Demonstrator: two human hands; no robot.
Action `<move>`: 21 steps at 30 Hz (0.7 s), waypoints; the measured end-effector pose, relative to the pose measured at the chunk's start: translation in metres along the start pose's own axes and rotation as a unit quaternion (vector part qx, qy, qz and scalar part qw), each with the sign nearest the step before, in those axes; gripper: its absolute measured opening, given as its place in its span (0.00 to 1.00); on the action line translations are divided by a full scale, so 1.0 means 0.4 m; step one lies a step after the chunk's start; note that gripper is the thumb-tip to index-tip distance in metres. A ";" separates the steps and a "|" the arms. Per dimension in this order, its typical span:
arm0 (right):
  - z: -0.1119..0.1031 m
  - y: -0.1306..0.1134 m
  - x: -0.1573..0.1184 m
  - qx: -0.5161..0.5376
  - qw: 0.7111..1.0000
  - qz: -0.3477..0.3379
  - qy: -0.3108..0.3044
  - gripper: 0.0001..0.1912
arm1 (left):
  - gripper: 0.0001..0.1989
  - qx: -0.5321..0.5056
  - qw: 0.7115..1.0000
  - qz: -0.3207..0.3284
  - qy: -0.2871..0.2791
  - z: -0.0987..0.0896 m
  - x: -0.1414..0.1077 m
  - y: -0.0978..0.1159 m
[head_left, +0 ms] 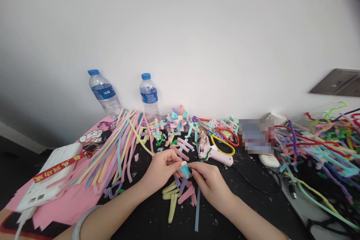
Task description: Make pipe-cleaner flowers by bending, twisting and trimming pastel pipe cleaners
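Note:
Above the middle of the black table, my left hand [164, 168] pinches a small bundle of blue pipe cleaner [185, 171] between thumb and fingers. My right hand [208, 180] is closed on the right side of the same blue piece, its fingertips partly hiding it. Just below lie folded yellow pieces [172, 198] and folded pink pieces [189, 194]. A flat blue-grey strip [198, 210] lies under my right hand. Behind my hands is a pink glue gun [216, 155], and a multicoloured flower [180, 117] stands farther back.
Long pastel pipe cleaners [112, 150] lie over pink sheets [70, 210] at left, near a white power strip [42, 187]. Two bottles [149, 95] stand by the wall. Scissors [225, 146] lie behind the glue gun; a cable [253, 189] and tangled pipe cleaners [332, 146] are at right.

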State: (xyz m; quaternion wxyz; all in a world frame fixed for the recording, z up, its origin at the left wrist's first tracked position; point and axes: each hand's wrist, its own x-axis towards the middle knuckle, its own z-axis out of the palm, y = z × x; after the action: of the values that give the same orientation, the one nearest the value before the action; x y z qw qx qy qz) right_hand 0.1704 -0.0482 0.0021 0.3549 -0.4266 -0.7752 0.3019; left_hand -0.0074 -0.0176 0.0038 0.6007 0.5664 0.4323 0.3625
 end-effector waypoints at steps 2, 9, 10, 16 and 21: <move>0.002 0.001 0.000 0.005 1.000 0.018 0.020 0.12 | 0.12 -0.010 1.000 -0.004 -0.007 0.001 0.001 0.001; 0.012 0.023 0.003 0.101 0.986 0.116 0.062 0.09 | 0.09 0.013 0.999 0.028 -0.040 0.000 0.001 -0.007; 0.012 0.024 0.003 0.107 0.985 0.119 0.063 0.09 | 0.08 0.023 0.998 0.038 -0.037 0.000 0.001 -0.007; 0.007 0.011 0.003 0.094 0.988 0.104 0.059 0.09 | 0.06 0.023 0.999 0.040 0.004 -0.005 -0.001 0.003; 0.007 0.004 0.004 0.095 0.989 0.103 0.045 0.06 | 0.06 0.018 0.999 0.038 0.000 -0.003 -0.004 0.009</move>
State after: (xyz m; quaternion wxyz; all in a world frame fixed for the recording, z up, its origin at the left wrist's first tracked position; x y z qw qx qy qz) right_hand 0.1683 -0.0464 -0.0003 0.3955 -0.4816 -0.6780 0.3898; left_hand -0.0088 -0.0183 0.0074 0.5764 0.5927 0.4173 0.3773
